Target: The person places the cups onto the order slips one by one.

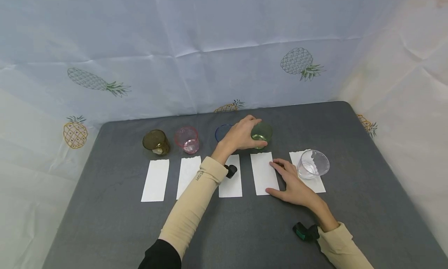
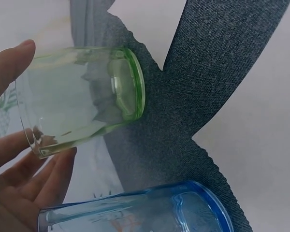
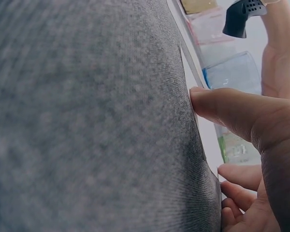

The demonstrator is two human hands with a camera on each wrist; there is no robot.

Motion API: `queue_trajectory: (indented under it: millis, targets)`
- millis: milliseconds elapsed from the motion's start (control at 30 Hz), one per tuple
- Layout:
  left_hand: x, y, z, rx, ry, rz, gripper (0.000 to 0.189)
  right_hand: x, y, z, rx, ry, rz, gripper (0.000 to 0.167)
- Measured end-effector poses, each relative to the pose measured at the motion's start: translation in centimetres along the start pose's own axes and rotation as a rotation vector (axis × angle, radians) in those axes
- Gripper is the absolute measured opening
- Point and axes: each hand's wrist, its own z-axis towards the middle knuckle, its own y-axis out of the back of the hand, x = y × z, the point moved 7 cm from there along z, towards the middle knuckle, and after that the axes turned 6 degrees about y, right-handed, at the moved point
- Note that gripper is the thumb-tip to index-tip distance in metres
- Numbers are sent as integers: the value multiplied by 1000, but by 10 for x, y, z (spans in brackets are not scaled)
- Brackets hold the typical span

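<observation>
My left hand [image 1: 241, 134] reaches across to a green glass [image 2: 82, 96] standing behind the row of paper strips. Its thumb lies along one side near the rim and the fingers bend round the other, holding the glass between them. Beside it, partly covered by that hand in the head view, stands a blue glass [image 2: 150, 212]. My right hand [image 1: 292, 183] rests at a white paper strip [image 1: 264, 175] in front of the green glass. The thumb touches the strip's near edge, and the extended index finger lies at its right side.
A clear glass [image 1: 320, 162] stands on the rightmost paper strip [image 1: 317, 186]. Toward the left are a pink glass [image 1: 186, 136] and a brown glass [image 1: 154, 139]. More white strips [image 1: 155, 181] lie before them on the grey tabletop [image 1: 115, 222]. A pineapple-print cloth [image 1: 196, 78] hangs behind.
</observation>
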Motion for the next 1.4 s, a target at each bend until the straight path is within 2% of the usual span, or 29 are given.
queue_trajectory:
  millis: [300,600,900,1200,1400]
  targets:
    - [0,-1,-1,-19,18,4,84,-4,-3,1,11,-16,17,83]
    - [-3,0,-4,-33,7,-7,85,-3,-3,1,7,-7,9,83]
    - [-6,8,-10,-73,-21,-30,85,-3,-2,0,-5,11,1,82]
    - [-8,17,-19,-118,-31,-66,84,-4,-3,1,9,-6,5,83]
    - [-11,21,-25,-141,-51,-54,84,-4,-2,1,3,-4,3,83]
